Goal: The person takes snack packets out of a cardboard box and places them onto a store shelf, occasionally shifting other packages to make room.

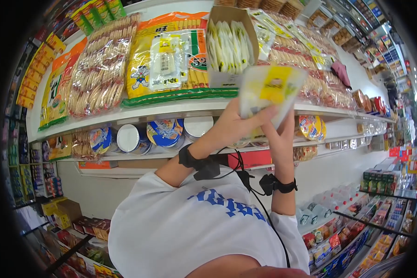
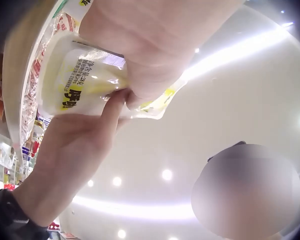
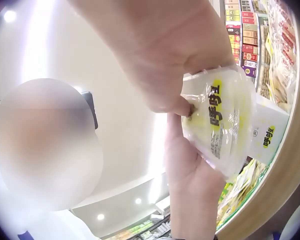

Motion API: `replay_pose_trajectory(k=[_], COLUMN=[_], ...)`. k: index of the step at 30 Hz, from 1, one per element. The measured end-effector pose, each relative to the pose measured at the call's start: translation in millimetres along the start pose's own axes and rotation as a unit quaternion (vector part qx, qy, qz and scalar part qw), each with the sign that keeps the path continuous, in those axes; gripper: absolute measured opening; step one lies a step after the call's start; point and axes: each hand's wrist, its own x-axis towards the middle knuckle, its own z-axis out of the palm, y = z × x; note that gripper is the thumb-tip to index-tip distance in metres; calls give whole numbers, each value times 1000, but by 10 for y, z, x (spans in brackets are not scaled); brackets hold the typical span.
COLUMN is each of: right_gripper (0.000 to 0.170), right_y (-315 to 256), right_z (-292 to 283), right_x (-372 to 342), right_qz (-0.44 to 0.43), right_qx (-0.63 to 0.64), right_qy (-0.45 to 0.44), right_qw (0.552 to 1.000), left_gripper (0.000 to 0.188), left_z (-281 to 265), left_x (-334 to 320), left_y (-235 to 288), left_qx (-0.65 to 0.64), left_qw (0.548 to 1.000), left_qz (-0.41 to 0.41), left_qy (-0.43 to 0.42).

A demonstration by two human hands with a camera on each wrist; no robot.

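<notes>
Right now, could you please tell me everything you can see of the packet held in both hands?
The packet is a glossy, creased pouch that looks like soft plastic, whitish and translucent, with yellow patches, bold dark characters and smaller print. Fingers cover part of it, so I cannot tell whether it is sealed. The left hand and right hand share the grip at its lower end in the head view, holding it tilted, clear of the shelf.
</notes>
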Motion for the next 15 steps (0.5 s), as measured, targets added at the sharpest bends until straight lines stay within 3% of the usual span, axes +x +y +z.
replay_pose_trajectory(k=[2, 4, 6, 8, 10, 12, 15], right_gripper=[60, 55, 50, 47, 44, 47, 44], right_y=[272, 196, 49, -151, -273, -325, -296], right_z=[-301, -265, -235, -224, -257, -329, -336], right_x=[-52, 19, 92, 161, 350, 589, 1058], right_qz=[105, 49, 12, -7, -20, -16, -36], right_qx=[0, -31, -62, -92, -113, -114, -140], right_qy=[-38, -45, -25, 21, 76, 118, 92], right_qw=[994, 997, 998, 996, 990, 986, 985], left_gripper=[46, 45, 57, 65, 67, 66, 67], left_z=[13, -14, -76, -185, -397, -608, -770], left_x=[37, 125, 230, 343, 440, 598, 758], left_y=[71, 145, 102, 124, 216, 237, 124], left_qx=[4, -5, 159, 322, 476, 567, 648], left_qw=[1000, 999, 979, 911, 805, 759, 706], left_qz=[-2, -20, 130, 252, 336, 313, 286], left_qy=[-21, -30, -2, 45, 111, 64, -10])
